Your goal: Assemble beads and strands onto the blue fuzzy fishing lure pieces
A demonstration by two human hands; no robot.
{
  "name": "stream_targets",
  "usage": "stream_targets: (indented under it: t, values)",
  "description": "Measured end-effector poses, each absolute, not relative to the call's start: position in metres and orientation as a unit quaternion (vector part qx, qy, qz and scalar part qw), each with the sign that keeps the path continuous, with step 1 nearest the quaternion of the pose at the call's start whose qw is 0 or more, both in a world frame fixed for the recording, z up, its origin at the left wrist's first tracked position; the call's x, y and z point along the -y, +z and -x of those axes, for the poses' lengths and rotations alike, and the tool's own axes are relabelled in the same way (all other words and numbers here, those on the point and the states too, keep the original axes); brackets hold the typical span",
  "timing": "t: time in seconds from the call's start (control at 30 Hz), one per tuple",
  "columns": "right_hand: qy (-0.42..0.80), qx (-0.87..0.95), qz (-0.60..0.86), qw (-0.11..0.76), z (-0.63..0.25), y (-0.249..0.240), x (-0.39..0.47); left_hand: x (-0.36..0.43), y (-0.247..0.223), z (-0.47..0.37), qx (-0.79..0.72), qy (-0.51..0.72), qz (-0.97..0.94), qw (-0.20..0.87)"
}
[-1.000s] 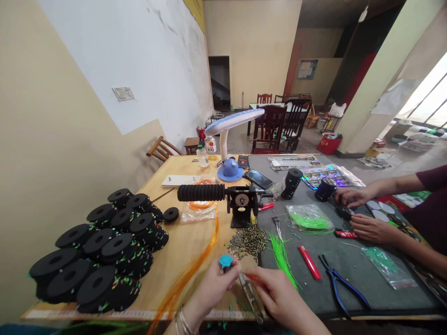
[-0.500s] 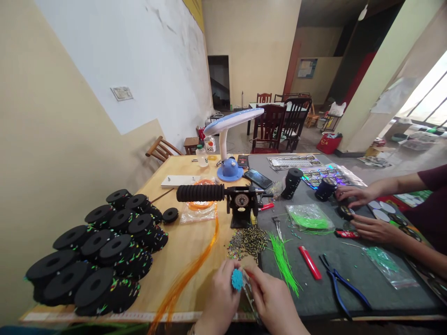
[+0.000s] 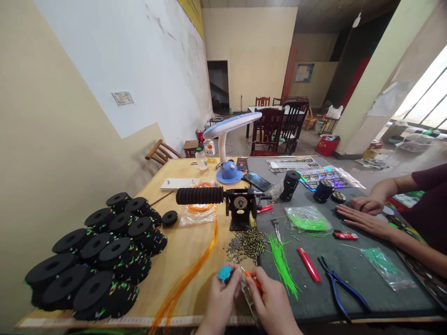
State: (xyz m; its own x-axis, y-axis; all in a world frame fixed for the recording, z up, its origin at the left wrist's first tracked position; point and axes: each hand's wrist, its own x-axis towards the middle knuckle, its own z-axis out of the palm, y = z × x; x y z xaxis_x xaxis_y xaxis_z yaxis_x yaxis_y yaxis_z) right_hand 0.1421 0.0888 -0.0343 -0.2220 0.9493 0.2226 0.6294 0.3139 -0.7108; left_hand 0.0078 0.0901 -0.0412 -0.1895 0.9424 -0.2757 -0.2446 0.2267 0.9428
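My left hand [image 3: 223,291] is closed at the table's front edge. A turquoise bundle with a round, knobbly end [image 3: 225,273] sticks up from its fingers. Close beside it, my right hand [image 3: 270,295] grips a slim orange-red tool [image 3: 253,280] whose thin tip points toward the left hand. A greyish, shiny slender object [image 3: 248,299] runs down between the two hands; its kind is unclear. Just beyond the fingertips lies a pile of small dark-and-gold beads [image 3: 249,243]. Orange strands [image 3: 190,272] lie left of my hands, bright green strands [image 3: 282,267] to the right.
Stacks of black foam spools [image 3: 92,291] fill the left side. A black winding device [image 3: 240,207] stands ahead, before a blue-white lamp [image 3: 228,172]. Right lie a red lighter [image 3: 308,265], blue-handled pliers [image 3: 337,284] and a bag of green strands [image 3: 309,218]. A co-worker's hands [image 3: 365,216] rest over the mat.
The turquoise bundle has shifted left and up with my left hand. An orange-red tool now shows in my right hand. The co-worker's hands have moved right, leaving a dark disc on the mat.
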Motion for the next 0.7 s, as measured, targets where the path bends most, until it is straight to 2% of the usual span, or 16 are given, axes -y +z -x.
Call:
stream_targets:
  t: [0.33, 0.7]
  values:
    - [0.288, 0.74, 0.529, 0.298, -0.15, -0.03, -0.091, -0.092, -0.024, -0.009, -0.53, 0.527, -0.288, 0.599]
    - [0.34, 0.736, 0.516, 0.277, -0.158, -0.022, -0.089, -0.091, -0.034, -0.009, -0.519, 0.517, -0.275, 0.623]
